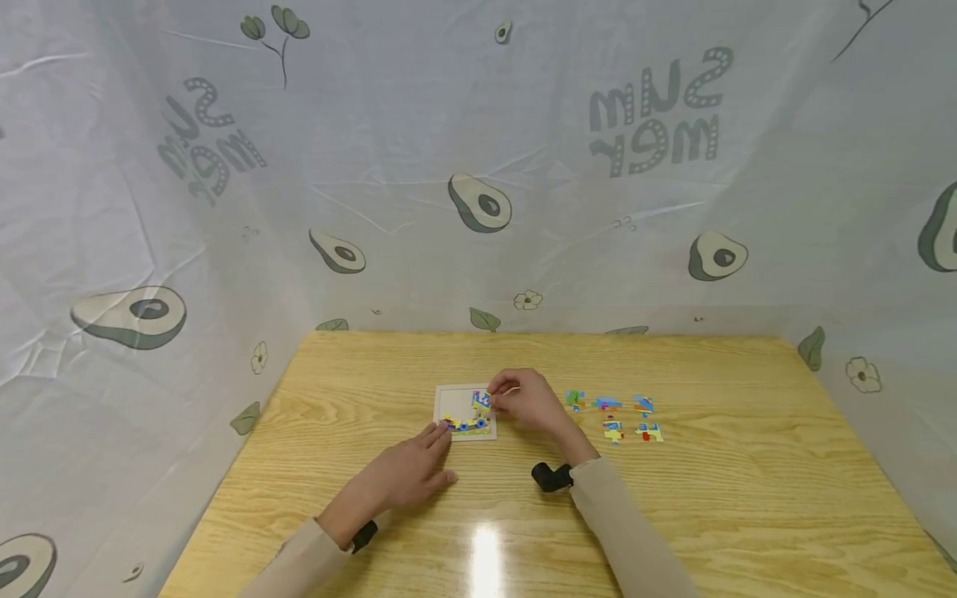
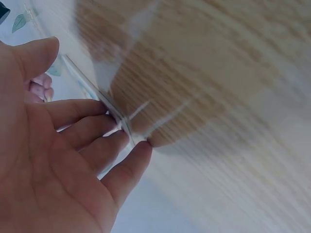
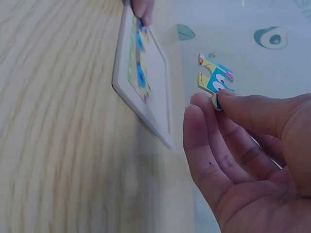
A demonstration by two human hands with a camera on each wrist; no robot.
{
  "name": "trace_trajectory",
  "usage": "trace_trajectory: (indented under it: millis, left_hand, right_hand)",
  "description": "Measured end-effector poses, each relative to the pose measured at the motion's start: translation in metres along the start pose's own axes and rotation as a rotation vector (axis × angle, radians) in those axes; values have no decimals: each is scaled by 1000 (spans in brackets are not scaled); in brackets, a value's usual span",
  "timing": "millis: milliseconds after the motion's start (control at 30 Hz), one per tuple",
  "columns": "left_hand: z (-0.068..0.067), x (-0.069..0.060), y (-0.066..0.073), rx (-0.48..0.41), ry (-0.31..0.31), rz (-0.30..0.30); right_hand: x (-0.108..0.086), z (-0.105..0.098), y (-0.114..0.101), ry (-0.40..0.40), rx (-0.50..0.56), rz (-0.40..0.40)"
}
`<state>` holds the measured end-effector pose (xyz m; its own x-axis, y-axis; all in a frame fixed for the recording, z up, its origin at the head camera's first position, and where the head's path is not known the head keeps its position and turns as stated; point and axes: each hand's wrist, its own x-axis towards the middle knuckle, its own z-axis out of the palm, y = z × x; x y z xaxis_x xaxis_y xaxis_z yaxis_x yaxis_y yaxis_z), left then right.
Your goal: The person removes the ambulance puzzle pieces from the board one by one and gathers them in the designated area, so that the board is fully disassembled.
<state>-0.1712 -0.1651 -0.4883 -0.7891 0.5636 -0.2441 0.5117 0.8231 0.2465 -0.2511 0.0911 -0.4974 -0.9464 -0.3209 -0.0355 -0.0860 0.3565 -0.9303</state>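
Note:
A white puzzle frame (image 1: 458, 396) lies on the wooden table, its lower strip filled with joined colourful pieces (image 1: 467, 427). Over its right side, my right hand (image 1: 529, 402) pinches a puzzle piece (image 3: 217, 77) between thumb and fingers. That piece is blue and yellow with printed eyes, and in the right wrist view it is held clear of the frame. My left hand (image 1: 407, 469) has its fingers extended, the fingertips touching the frame's lower left edge. In the left wrist view the fingers (image 2: 124, 177) meet the frame's rim, and the thumb stands apart.
Several loose puzzle pieces lie in two rows right of my right hand, among them a green one (image 1: 574, 399) and a yellow one (image 1: 614, 432). Wooden tabletop (image 1: 748, 498) surrounds them. A pale curtain (image 1: 419, 274) printed with avocados borders the table's back and sides.

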Motion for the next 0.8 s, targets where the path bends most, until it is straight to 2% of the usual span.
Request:
trace_trajectory:
  millis: [167,333,633,800]
  left_hand:
    - [-4,1,-1,9,-11,0]
    - [-6,1,-2,14,-22,-4]
    - [-5,0,-2,15,-26,-4]
    - [-3,0,-4,14,-30,-9]
  right_hand:
    - [-12,-17,1,6,-2,-25]
    - [-27,-37,5,10,-56,-34]
    - [-49,-68,22,33,-134,13]
    - [-58,-83,29,40,-216,22]
